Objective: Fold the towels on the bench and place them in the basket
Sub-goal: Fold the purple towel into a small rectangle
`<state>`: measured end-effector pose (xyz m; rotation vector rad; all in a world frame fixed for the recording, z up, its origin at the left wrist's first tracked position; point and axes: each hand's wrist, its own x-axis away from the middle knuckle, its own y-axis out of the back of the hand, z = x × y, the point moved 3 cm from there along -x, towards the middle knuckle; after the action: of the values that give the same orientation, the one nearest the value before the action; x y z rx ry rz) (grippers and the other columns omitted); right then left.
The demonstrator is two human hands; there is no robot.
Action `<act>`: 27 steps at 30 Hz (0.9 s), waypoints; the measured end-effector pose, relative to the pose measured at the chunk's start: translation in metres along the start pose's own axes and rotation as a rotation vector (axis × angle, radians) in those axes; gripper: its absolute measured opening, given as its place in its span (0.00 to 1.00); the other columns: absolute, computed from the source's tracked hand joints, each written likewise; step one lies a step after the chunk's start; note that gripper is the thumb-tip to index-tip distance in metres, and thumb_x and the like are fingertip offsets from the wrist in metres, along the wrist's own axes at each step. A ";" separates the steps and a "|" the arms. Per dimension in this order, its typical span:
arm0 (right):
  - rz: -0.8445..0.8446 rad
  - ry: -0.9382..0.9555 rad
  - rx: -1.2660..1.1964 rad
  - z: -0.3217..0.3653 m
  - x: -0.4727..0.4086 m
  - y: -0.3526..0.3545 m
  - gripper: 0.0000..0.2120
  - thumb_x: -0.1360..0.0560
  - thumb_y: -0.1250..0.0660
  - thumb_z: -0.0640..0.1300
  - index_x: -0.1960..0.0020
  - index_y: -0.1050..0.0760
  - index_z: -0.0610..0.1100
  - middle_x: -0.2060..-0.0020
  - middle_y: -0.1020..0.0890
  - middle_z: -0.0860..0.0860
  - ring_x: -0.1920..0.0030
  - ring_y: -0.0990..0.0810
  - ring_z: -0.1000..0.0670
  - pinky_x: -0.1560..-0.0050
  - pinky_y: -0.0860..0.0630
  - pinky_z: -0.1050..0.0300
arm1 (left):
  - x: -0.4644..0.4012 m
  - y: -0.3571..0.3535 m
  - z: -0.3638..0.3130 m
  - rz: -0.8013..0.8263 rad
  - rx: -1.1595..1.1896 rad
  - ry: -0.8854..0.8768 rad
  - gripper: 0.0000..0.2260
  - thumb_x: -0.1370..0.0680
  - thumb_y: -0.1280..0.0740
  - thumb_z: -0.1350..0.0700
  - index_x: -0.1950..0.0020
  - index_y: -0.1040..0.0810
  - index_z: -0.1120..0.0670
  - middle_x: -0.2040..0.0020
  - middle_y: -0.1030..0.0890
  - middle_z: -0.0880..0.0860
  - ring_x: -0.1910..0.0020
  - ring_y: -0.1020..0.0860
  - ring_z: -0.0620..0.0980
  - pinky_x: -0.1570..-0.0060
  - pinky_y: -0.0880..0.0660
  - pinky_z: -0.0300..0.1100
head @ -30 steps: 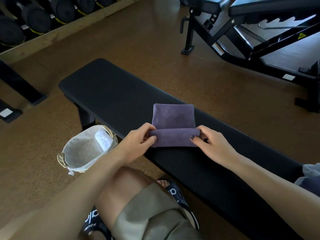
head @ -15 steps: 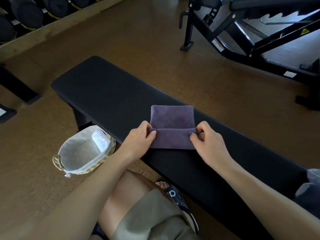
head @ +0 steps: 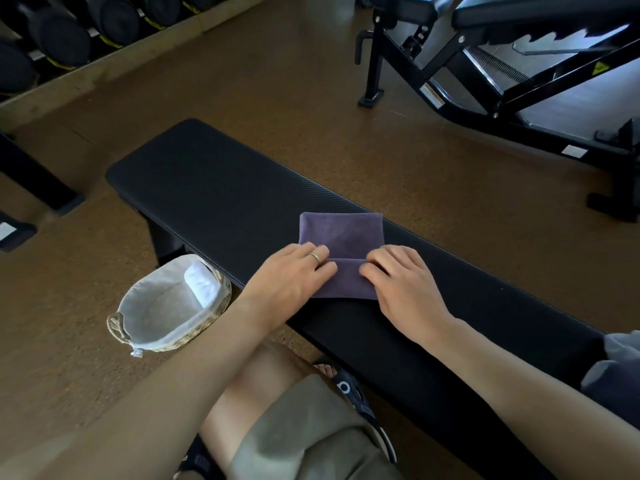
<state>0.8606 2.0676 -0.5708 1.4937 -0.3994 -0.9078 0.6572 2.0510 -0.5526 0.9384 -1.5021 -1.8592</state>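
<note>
A purple towel lies partly folded on the black padded tabletop, near its front edge. The 2 hands rest palm-down on the towel's near folded flap: the left hand on its left side, fingers fairly straight, and the right hand on its right side, fingers bent at the fold line. The lined basket sits on the floor beside the tabletop, with 1 white towel inside. More grey cloth lies at the tabletop's right end.
</note>
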 end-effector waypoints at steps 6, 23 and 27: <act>0.103 0.117 -0.036 -0.010 0.004 0.007 0.18 0.23 0.35 0.52 0.39 0.21 0.44 0.40 0.19 0.48 0.40 0.22 0.47 0.29 0.31 0.49 | 0.005 0.007 0.005 0.115 0.062 -0.070 0.13 0.24 0.36 0.47 0.48 0.24 0.56 0.48 0.22 0.53 0.51 0.23 0.54 0.51 0.24 0.49; 0.126 -0.289 -0.518 -0.051 -0.038 0.010 0.11 0.20 0.34 0.49 0.39 0.23 0.47 0.55 0.17 0.54 0.56 0.17 0.56 0.51 0.19 0.57 | -0.007 0.007 0.048 0.092 0.690 0.474 0.09 0.21 0.37 0.56 0.41 0.30 0.46 0.56 0.22 0.44 0.59 0.23 0.44 0.57 0.25 0.42; 0.200 -0.499 -0.587 -0.062 -0.056 0.003 0.15 0.17 0.37 0.54 0.34 0.25 0.48 0.49 0.18 0.55 0.50 0.19 0.57 0.49 0.22 0.61 | -0.012 -0.009 0.061 0.081 0.824 0.618 0.06 0.17 0.40 0.55 0.43 0.28 0.45 0.54 0.20 0.45 0.57 0.22 0.43 0.57 0.25 0.40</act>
<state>0.8718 2.1492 -0.5573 0.6719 -0.5710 -1.1148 0.6153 2.0973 -0.5522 1.5912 -1.8345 -0.7120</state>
